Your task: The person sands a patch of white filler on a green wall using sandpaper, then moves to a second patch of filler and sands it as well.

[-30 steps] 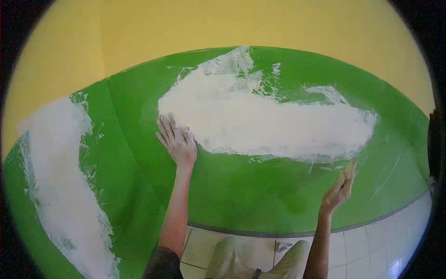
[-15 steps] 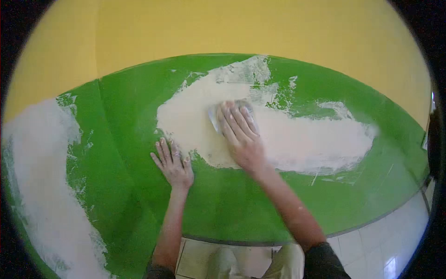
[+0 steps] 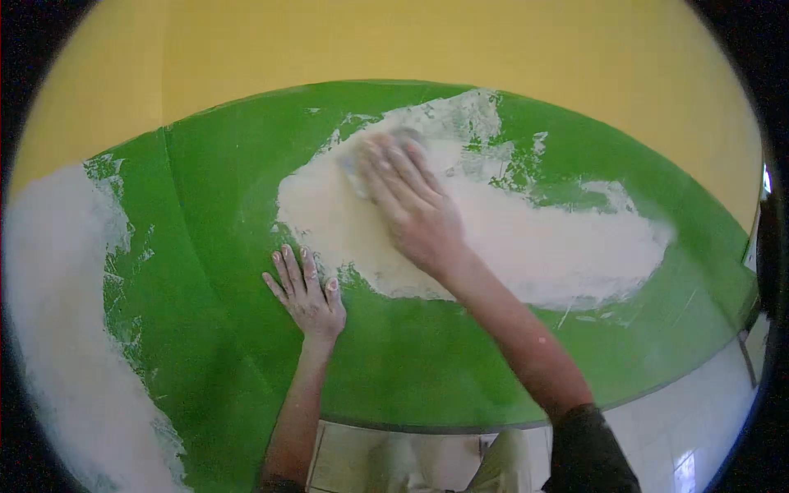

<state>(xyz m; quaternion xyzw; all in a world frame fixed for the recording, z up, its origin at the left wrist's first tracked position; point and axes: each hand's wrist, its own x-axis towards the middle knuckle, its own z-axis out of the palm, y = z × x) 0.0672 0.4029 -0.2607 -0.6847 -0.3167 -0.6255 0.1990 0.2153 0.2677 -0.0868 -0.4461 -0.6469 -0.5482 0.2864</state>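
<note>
My right hand [image 3: 417,209] presses a grey sheet of sandpaper [image 3: 352,175] flat against the upper left part of a white filler patch [image 3: 542,246]. The sheet's edges show past my fingers; the rest is hidden beneath them. My left hand [image 3: 308,297], dusted white, rests with fingers spread on the green wall [image 3: 222,271], just below the patch's left edge. It holds nothing. Around its upper rim the patch is ragged, with thin streaks of filler over the green.
A second white filler patch [image 3: 66,287] runs down the left side. Yellow wall [image 3: 411,41] lies above the curved green border. Below are pale floor tiles [image 3: 649,427] and my trousered knees [image 3: 501,464].
My right hand has slid up and slightly left across the white patch with the sandpaper. My left hand stays in place on the green wall. The view has shifted slightly.
</note>
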